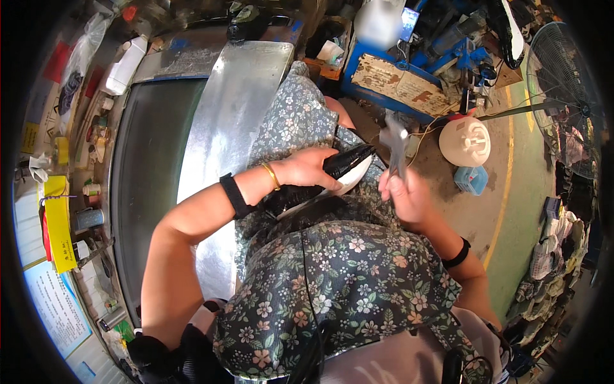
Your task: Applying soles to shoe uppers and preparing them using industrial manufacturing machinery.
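A glossy black shoe (345, 162) with a white sole lies across my lap, its pointed end to the right. Wrapped over its upper, my left hand (308, 169) grips it, fingers and thumb around the black part. My right hand (409, 197) is closed on the handle of a hammer (396, 142), held upright just right of the shoe's tip and apart from it. The metal head is smeared by motion. Beneath the shoe spreads a floral apron (339, 269) over my lap. The shoe's rear part is partly hidden by my left hand and wrist.
At my left a shiny metal sheet (220, 121) borders a dark conveyor belt (157, 179). Beyond it a cluttered shelf holds a white jug (126, 66). To the right are a white round container (465, 142), a blue basket (471, 180), a large fan (563, 96) and a blue-framed machine (400, 83).
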